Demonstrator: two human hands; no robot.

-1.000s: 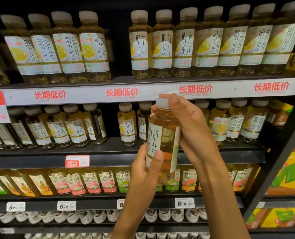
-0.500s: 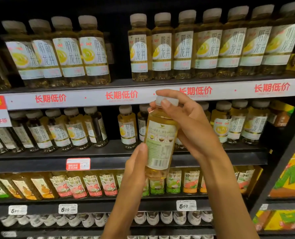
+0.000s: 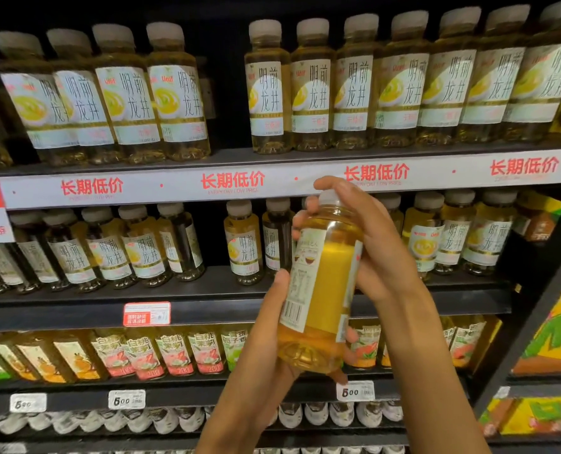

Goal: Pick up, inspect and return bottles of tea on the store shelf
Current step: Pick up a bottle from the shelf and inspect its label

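Turned further, bottle [image 3: 318,286] shows barcode; both hands [image 3: 380,244] grip.

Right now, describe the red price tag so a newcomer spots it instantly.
Find the white shelf strip with red lettering, then drop to the black shelf edge below. The red price tag sits there, left of the held bottle; the lower tags are white.

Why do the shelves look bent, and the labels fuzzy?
Head view: the wide lens bows the top shelf strip and leans the edge bottles outward; most labels are softly blurred; the held bottle glows yellow, lit through from behind; the shelf recesses stay dark.
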